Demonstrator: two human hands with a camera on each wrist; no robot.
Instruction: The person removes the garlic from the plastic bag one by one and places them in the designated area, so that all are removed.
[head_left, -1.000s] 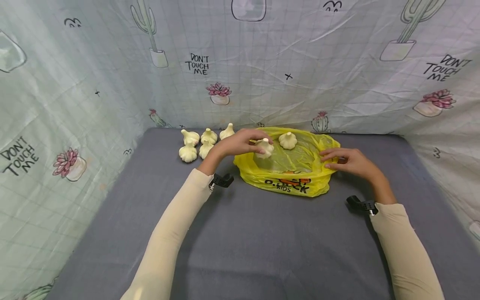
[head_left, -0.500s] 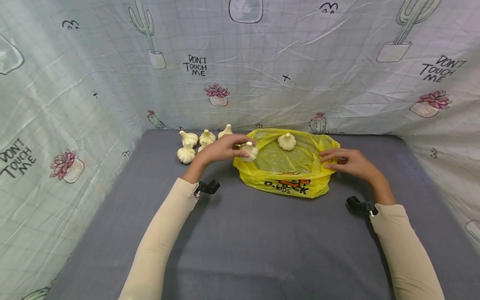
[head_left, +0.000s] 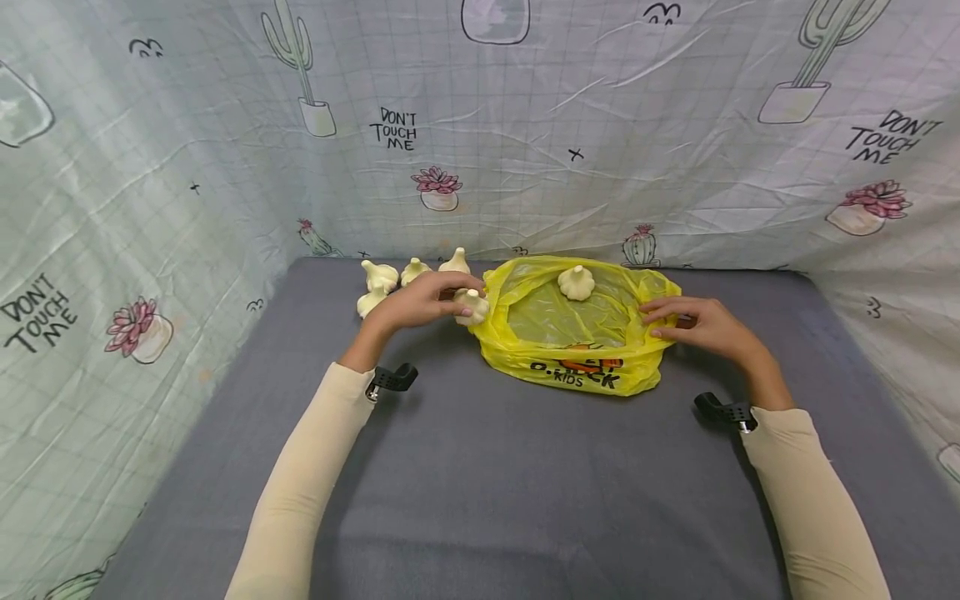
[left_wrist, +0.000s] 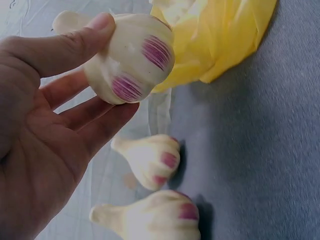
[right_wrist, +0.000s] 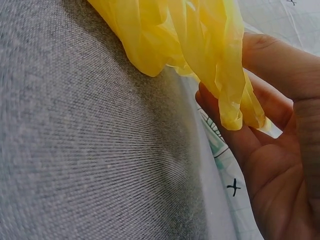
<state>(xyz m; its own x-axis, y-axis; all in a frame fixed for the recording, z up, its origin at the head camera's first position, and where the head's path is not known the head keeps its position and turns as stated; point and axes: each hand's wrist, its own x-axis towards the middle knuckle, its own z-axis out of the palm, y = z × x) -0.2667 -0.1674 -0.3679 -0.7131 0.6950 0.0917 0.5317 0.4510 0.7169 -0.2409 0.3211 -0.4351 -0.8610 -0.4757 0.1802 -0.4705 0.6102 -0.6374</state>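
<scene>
A cream garlic bulb [left_wrist: 135, 55] with purple streaks is pinched between thumb and fingers of my left hand [head_left: 420, 302], held up off the table beside the bag's left rim. The yellow plastic bag [head_left: 570, 367] lies with its mouth spread wide, and one garlic bulb [head_left: 576, 283] sits inside it. My right hand [head_left: 701, 323] grips the bag's right edge; in the right wrist view folds of yellow plastic [right_wrist: 230, 95] pass between its thumb and fingers. Several more garlic bulbs [head_left: 379, 275] stand left of the bag, partly hidden behind my left hand.
The table wears a grey cloth [head_left: 525, 483]. Behind it and at both sides hangs a pale printed curtain [head_left: 510, 108] with cactus drawings. Two loose garlic bulbs [left_wrist: 152, 160] show below the left hand in the left wrist view.
My left hand has carried its garlic bulb leftward, from over the bag's mouth to its left rim and the loose bulbs. The right hand and the bag have hardly moved.
</scene>
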